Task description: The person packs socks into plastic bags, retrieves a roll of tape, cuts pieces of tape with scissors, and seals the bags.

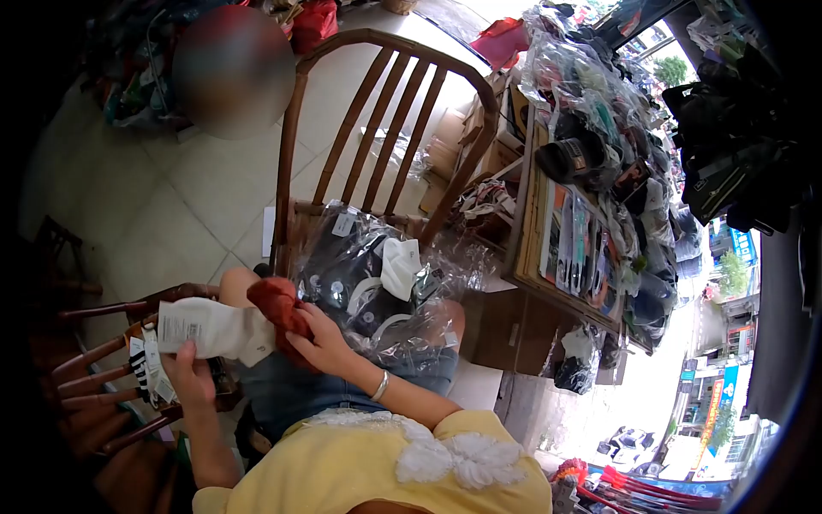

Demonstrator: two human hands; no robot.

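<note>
My left hand [190,373] pinches the labelled end of a white sock [229,330], with its thumb on the printed paper label. The sock stretches sideways above my lap toward my right hand [321,341]. In that hand, fingers closed, is a crumpled dark red cloth [276,301], which touches or overlaps the sock's far end. Clear plastic bags [347,270] with black and white items lie in front of my knees on the chair seat. Another white folded piece with a small tag [400,267] rests on top of them.
A wooden chair [374,36] with a slatted back faces me. At my left, another wooden chair [98,351] bears labelled white items [154,368]. To the right stands a table [527,218] heaped with bagged goods [591,128]. Dark goods [728,137] hang at the upper right.
</note>
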